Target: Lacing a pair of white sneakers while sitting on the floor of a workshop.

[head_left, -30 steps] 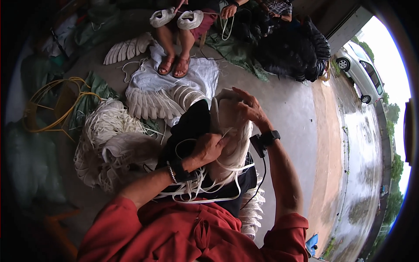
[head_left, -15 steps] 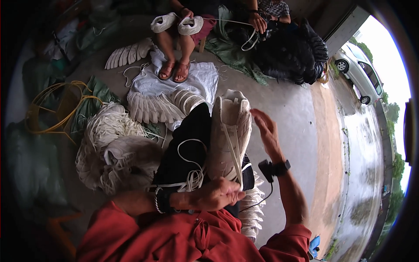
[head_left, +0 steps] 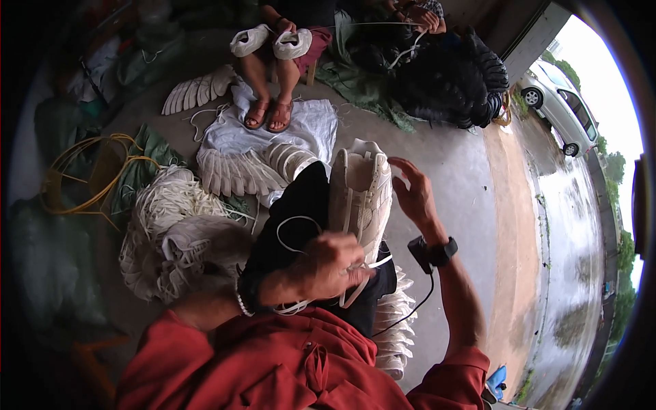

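A pale shoe upper [head_left: 376,198] lies across the dark cloth [head_left: 290,205] on my lap, its opening turned away from me. My left hand [head_left: 324,263] is over the near end of the upper, slightly blurred, its fingers closed on a flat white shoelace [head_left: 354,292] that hangs in a loop below them. Beside the upper's right edge, my right hand [head_left: 415,195] has its fingers curved and apart, fingertips close to the opening, with nothing seen in it. Another loop of white lace [head_left: 298,219] rests on the dark cloth.
A heap of white uppers and laces [head_left: 184,232] lies at left near a yellow wire frame [head_left: 96,174]. More uppers [head_left: 393,335] are stacked by my right thigh. Ahead, a seated person holds two uppers [head_left: 292,44]; black uppers [head_left: 444,92] are piled further right.
My left hand has moved up and left over the upper; the lace stretched along it now hangs looped by the hand. My right fingers have bent more. A co-worker's hand has shifted right.
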Motion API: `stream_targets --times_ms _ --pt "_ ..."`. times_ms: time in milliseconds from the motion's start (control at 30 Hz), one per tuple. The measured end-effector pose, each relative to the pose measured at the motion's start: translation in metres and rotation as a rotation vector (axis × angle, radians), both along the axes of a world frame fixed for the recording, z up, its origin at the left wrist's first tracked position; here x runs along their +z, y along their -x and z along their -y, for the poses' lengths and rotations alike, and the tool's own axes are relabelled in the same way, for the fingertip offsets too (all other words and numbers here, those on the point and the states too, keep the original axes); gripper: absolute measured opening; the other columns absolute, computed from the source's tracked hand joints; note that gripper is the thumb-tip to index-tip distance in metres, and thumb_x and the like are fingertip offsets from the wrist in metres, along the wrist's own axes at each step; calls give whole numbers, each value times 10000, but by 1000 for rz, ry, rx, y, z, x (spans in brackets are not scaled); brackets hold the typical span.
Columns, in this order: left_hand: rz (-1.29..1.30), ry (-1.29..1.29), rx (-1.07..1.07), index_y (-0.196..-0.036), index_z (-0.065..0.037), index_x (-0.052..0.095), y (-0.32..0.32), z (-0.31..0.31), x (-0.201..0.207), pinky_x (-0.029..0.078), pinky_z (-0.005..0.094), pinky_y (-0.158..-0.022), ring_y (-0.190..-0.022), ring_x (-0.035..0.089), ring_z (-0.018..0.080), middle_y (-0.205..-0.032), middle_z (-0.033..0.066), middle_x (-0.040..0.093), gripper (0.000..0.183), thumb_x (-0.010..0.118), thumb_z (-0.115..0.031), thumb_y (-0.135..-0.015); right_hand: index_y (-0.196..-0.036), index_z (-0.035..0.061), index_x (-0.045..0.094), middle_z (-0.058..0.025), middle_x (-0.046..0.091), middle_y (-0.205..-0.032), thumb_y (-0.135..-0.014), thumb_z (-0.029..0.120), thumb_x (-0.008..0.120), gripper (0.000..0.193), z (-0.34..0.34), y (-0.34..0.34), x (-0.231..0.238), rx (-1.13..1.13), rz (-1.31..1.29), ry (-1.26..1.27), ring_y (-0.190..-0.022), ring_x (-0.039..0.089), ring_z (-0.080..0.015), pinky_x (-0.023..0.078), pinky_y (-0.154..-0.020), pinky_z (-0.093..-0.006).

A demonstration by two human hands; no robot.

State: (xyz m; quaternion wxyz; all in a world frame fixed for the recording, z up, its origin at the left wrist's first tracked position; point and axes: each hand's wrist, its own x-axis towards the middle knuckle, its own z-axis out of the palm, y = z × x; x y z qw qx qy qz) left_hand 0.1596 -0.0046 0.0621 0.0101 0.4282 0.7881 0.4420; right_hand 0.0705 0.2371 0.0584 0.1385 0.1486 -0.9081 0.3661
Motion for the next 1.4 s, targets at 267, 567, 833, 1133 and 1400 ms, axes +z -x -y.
stream_targets --times_ms 267,567,833,1133,1400 --pt "-290 16 -21 -1020 -25 620 24 -39 -55 271 506 -1076 -1307 346 373 -1292 171 472 389 742 -230 -713 -1030 127 668 -105 567 -1156 -853 284 565 258 11 104 -58 5 128 -616 -1215 411 -328 379 -965 -483" --pt "-296 76 -64 -890 -52 673 28 -47 -74 248 492 -1092 -1290 377 332 -1158 89 590 233 718 -189 -707 -917 69 673 -140 503 -1276 -797 289 622 255 47 94 -54 -79 22 -568 -1225 423 -323 444 -889 -526" --pt "-212 -51 -87 -776 -46 666 29 -42 -83 273 504 -1078 -1278 404 333 -1124 84 613 106 685 -115 -698 -932 161 702 -78 586 -1210 -782 403 623 296 10 116 -83 93 -10 -461 -1141 524 -295 453 -896 -424" --pt "-152 -114 -25 -855 -46 650 20 -21 -80 303 494 -1058 -1217 475 338 -1100 111 624 147 633 -63 -709 -950 110 674 -135 574 -1141 -816 405 602 332 34 86 -77 -214 141 -147 -1015 543 -381 454 -858 -444" --pt "226 -219 541 -873 -13 550 52 4 -53 475 381 -667 -763 600 298 -861 129 591 286 709 -230 -778 -1089 132 654 -140 545 -1207 -873 571 468 524 65 76 -49 -216 205 -292 -1089 526 -362 441 -905 -438"
